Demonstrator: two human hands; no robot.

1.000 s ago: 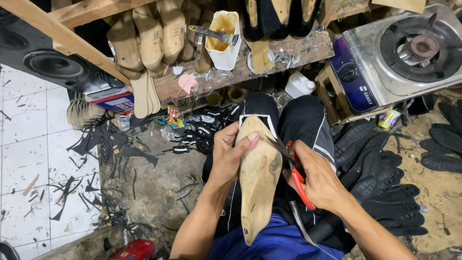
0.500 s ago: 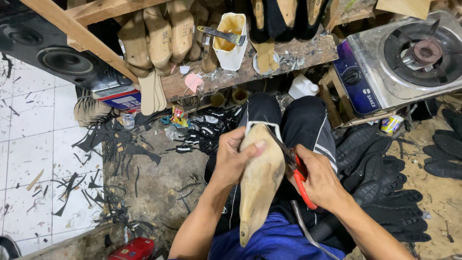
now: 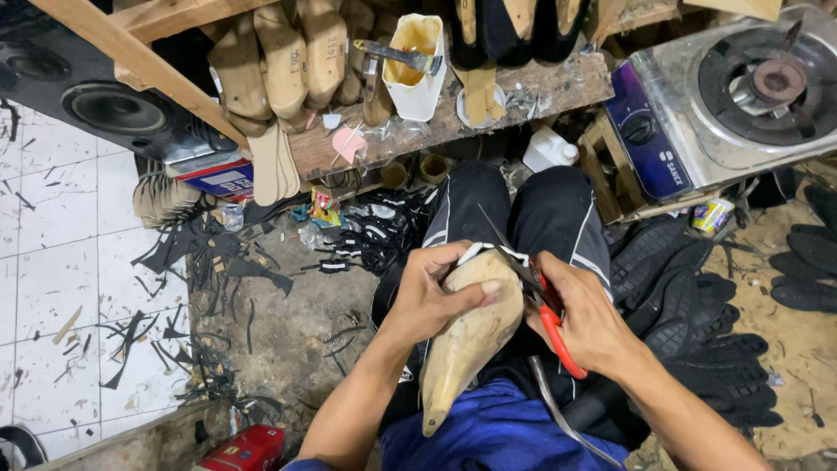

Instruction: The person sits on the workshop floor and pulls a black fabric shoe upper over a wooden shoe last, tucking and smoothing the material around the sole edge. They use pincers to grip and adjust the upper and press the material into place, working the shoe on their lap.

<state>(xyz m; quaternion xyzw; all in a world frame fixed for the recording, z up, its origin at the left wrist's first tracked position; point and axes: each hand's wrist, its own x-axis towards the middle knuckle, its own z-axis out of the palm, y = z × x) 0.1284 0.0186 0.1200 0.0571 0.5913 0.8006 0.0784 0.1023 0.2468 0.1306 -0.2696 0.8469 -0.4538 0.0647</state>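
A tan wooden shoe last rests on my lap, toe pointing toward me. My left hand grips its upper part, thumb laid across the top. My right hand is closed on red-handled pliers, whose dark jaws touch the white and black strip at the last's far end. My knees in black trousers lie beneath.
A wooden shelf ahead carries several wooden lasts, a white glue container and a brush. A gas stove sits at right, black soles beside it, a speaker at left, black scraps on the floor.
The last has tipped slightly and my left hand has shifted lower across its top, while the pliers stay at the far end. The camera view has drifted a little.
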